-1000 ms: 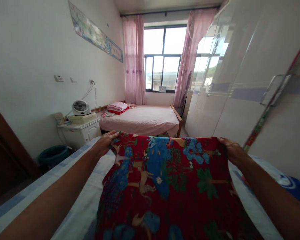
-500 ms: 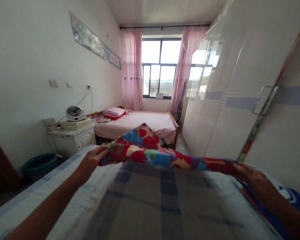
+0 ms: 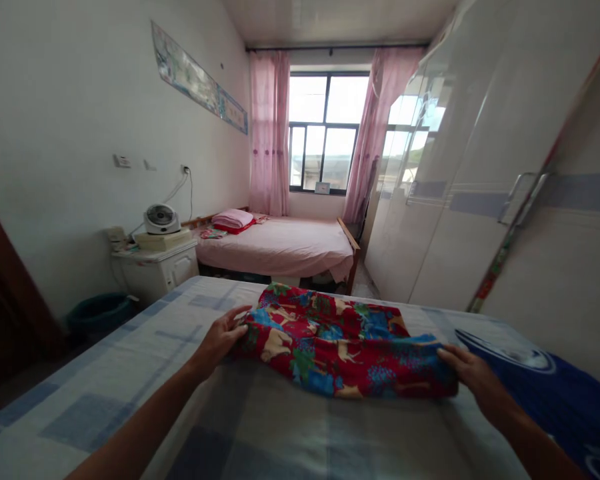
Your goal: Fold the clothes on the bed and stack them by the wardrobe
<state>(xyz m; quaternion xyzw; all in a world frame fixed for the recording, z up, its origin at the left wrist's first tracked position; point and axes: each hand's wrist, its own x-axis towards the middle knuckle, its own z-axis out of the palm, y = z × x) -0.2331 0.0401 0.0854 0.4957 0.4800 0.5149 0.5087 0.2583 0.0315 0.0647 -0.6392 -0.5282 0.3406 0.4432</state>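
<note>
A red cloth printed with animals and blue and green plants (image 3: 330, 347) lies folded over on the near bed's checked sheet (image 3: 170, 340). Its far part rests on the sheet, while the near fold is held at both ends. My left hand (image 3: 226, 337) pinches the left end between thumb and fingers. At the opposite end, my right hand (image 3: 473, 377) is closed on the cloth's right edge. What kind of fabric item it is, I cannot tell.
To the right lies a dark blue cloth (image 3: 545, 387) with a white pattern. Beyond stands a pink-covered bed (image 3: 290, 243). A white cabinet (image 3: 155, 267) carries a small fan (image 3: 161, 219), with a green bin (image 3: 100, 313) beside it. White wardrobes (image 3: 460, 247) line the right side.
Both hands have brought the printed cloth lower and nearer, from a narrow raised strip down onto the sheet. More of its surface now shows. The view has shifted slightly.
</note>
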